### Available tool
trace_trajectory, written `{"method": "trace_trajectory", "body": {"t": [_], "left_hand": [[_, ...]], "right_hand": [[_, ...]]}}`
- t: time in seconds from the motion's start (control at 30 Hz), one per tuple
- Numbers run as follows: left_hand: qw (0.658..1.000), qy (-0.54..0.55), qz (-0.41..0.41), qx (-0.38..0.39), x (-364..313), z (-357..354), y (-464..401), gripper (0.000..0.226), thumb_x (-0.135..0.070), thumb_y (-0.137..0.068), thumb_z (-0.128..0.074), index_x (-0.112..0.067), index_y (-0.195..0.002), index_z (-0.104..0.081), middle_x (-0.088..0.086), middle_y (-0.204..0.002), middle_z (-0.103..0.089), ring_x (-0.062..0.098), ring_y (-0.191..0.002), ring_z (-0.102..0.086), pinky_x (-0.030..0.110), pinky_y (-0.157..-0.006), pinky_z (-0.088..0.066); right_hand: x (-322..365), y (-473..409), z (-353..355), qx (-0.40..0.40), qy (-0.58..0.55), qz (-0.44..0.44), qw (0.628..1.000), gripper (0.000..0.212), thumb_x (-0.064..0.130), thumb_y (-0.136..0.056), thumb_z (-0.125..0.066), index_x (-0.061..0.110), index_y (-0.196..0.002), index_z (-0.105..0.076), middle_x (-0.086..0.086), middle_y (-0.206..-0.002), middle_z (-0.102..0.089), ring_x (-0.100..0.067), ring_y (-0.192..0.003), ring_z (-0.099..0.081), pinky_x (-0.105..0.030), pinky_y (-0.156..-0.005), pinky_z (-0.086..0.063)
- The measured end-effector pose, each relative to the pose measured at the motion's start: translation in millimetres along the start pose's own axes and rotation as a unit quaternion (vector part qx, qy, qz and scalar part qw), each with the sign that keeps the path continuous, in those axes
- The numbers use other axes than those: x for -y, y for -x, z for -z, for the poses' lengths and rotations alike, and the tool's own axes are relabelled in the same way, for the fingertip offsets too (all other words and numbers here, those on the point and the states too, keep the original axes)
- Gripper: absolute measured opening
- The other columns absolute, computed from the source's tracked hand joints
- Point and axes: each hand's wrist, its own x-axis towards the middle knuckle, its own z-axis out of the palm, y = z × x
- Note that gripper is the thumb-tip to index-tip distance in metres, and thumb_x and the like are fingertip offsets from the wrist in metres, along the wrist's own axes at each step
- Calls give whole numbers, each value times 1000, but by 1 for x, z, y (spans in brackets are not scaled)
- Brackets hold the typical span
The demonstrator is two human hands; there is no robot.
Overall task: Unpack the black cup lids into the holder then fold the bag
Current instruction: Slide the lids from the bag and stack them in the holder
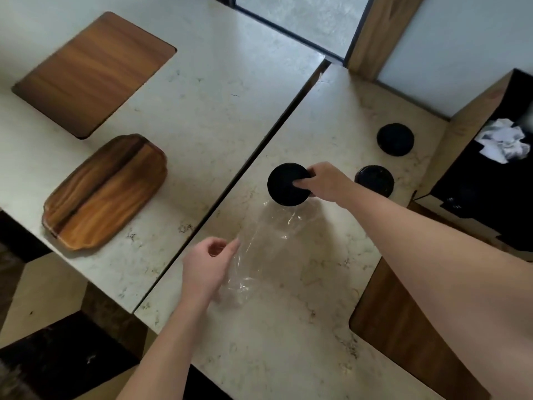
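A clear plastic bag (268, 243) lies crumpled on the marble counter. My left hand (206, 264) pinches its near end. My right hand (323, 181) grips a stack of black cup lids (285, 184) at the bag's far, open end. Two round holder openings are set into the counter to the right, each showing black lids: one close to my right wrist (375, 180), the other farther back (395, 139). How deep the held stack is cannot be seen from above.
A wooden tray (103, 192) and a wooden board (92, 73) lie on the left counter, across a dark gap (245, 166). A bin with a black liner and crumpled white paper (504, 142) stands at the right. A wooden inset panel (403, 330) sits near my right forearm.
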Motion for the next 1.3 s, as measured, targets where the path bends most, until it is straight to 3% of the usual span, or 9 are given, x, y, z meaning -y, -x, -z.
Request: {"method": "trace_trajectory", "body": {"t": [0.13, 0.3, 0.4, 0.57, 0.63, 0.77, 1.0, 1.13, 1.3], "left_hand": [[998, 36, 30, 38, -3, -4, 5, 15, -31, -85, -83, -19, -90, -77, 5, -79, -75, 23, -62, -71, 48, -63, -60], [998, 41, 0, 49, -4, -3, 12, 44, -62, -77, -80, -20, -89, -71, -2, -75, -74, 17, -63, -73, 35, -58, -64], [1000, -11, -11, 16, 0, -7, 12, 26, -35, -90, -76, -14, -77, -68, -7, -65, -73, 22, -65, -76, 32, -55, -60], [996, 72, 44, 8, 17, 2, 7, 38, -48, -88, -79, -12, -80, -72, 2, -71, -78, 25, -66, -77, 33, -54, -57], [994, 91, 53, 23, 18, 3, 8, 43, -59, -79, -83, -16, -80, -75, 2, -72, -78, 17, -62, -75, 31, -50, -52], [999, 43, 28, 18, 23, -2, 8, 24, -38, -90, -76, -25, -71, -73, -2, -70, -77, 15, -61, -75, 24, -46, -49], [996, 34, 73, -24, 32, 6, 6, 23, -30, -97, -71, -13, -82, -71, 10, -77, -77, 15, -56, -72, 31, -45, -49], [995, 31, 84, -53, 6, 11, 14, 41, -58, -86, -69, -24, -109, -63, 4, -100, -71, 19, -79, -71, 39, -64, -57], [986, -57, -116, -100, -62, -19, 36, 33, -41, -92, -66, -27, -119, -54, -2, -115, -60, 17, -104, -60, 36, -87, -51]], "right_hand": [[-12, 4, 10, -12, 14, 5, 1000, 32, 25, -93, -71, -4, -104, -75, -25, -105, -75, -39, -101, -71, -54, -95, -56], [-17, 7, 12, -23, 1, 13, 1000, 28, 22, -94, -71, -2, -106, -75, -23, -104, -76, -38, -101, -71, -51, -94, -57], [-18, 6, 10, -22, -17, 3, 1000, 27, 21, -94, -71, -2, -107, -75, -24, -106, -75, -37, -99, -71, -51, -94, -57], [-27, -1, 13, -47, -14, -23, 999, 20, 26, -93, -73, 6, -94, -74, -7, -76, -67, -21, -66, -59, -27, -58, -47], [-26, -4, 12, -42, -23, -13, 999, 20, 25, -92, -73, 5, -96, -76, -10, -81, -69, -22, -68, -61, -30, -64, -49], [-22, -9, 8, -31, -13, 2, 999, 15, 25, -92, -72, 10, -91, -75, -7, -74, -66, -20, -63, -59, -28, -59, -47], [-27, -3, 11, -25, -6, 17, 1000, 16, 24, -96, -68, 11, -103, -73, -4, -87, -71, -22, -78, -64, -29, -65, -48], [-35, 26, 24, 4, -142, 46, 989, 19, 23, -96, -70, 30, -113, -73, 5, -116, -74, -13, -110, -67, -30, -95, -51], [-54, 82, 56, -18, -311, 61, 948, 17, 28, -96, -70, 41, -104, -79, 15, -115, -77, 4, -104, -69, -33, -96, -48]]}}
